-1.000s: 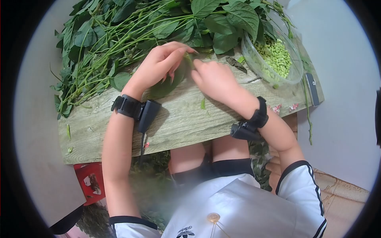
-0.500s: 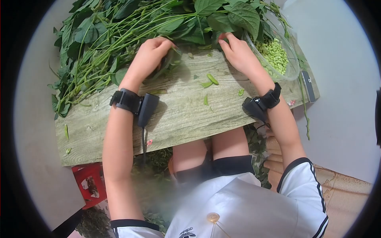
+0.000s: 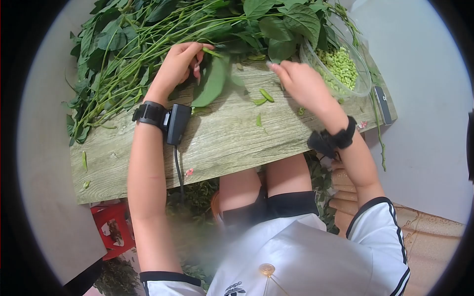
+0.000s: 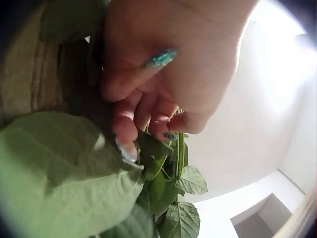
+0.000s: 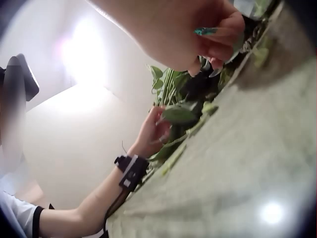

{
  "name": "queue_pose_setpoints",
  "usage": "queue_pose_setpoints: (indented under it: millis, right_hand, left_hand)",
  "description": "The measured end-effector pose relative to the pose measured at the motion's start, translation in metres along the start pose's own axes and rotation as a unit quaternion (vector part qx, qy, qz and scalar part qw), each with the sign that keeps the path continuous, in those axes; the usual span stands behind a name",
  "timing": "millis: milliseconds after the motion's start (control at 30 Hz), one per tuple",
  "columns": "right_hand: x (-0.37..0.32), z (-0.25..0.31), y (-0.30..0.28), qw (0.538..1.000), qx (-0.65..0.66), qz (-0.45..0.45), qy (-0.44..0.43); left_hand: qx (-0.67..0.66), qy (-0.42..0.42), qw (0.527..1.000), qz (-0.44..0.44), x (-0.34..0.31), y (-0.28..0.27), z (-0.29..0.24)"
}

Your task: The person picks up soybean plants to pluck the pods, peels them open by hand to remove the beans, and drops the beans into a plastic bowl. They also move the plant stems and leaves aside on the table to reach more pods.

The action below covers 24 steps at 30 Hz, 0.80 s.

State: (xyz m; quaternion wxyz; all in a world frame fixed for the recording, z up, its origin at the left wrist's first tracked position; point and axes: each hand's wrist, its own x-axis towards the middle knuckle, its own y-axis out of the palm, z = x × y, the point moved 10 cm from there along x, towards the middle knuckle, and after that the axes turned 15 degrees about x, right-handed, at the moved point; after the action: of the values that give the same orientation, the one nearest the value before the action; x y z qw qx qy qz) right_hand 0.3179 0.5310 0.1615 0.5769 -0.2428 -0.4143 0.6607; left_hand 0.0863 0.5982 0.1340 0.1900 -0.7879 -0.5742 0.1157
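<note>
My left hand [image 3: 178,65] grips a leafy bean stem near the plant heap. From its fingers a broad green leaf [image 3: 212,85] hangs over the table, and a small green pod [image 3: 212,53] sticks out at the fingertips. In the left wrist view the curled fingers overlap the edge of a large leaf [image 4: 64,173]. My right hand [image 3: 307,85] is apart from it, above the table beside the clear bowl [image 3: 366,89]. Its fingers are loosely bent, with nothing showing between them. Shelled green beans [image 3: 343,69] lie in the bowl.
A heap of leafy bean plants [image 3: 123,54] covers the table's far side. Loose pods [image 3: 266,95] lie on the wooden tabletop [image 3: 232,138]. A phone [image 3: 384,104] sits at the right edge, beside a hanging stem [image 3: 381,143].
My right hand left the left one, reached the leaves by the bowl, then drew back toward me. My left hand rose slightly from the heap, bringing the broad leaf into view. Loose pods now lie mid-table.
</note>
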Motion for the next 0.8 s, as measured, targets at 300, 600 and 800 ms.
queue_pose_setpoints:
  millis: [300, 600, 800]
  right_hand:
    - [-0.033, 0.046, 0.021, 0.995, -0.065, 0.014, -0.076]
    - [0.045, 0.085, 0.041, 0.967, 0.128, 0.114, -0.187]
    - [0.068, 0.08, 0.059, 0.959, 0.194, 0.184, -0.093]
  left_hand:
    - [-0.153, 0.03, 0.984, 0.084, -0.015, 0.006, -0.031]
    - [-0.044, 0.111, 0.974, 0.191, -0.029, 0.016, -0.05]
    - [0.088, 0.045, 0.99, 0.105, -0.019, -0.012, -0.024]
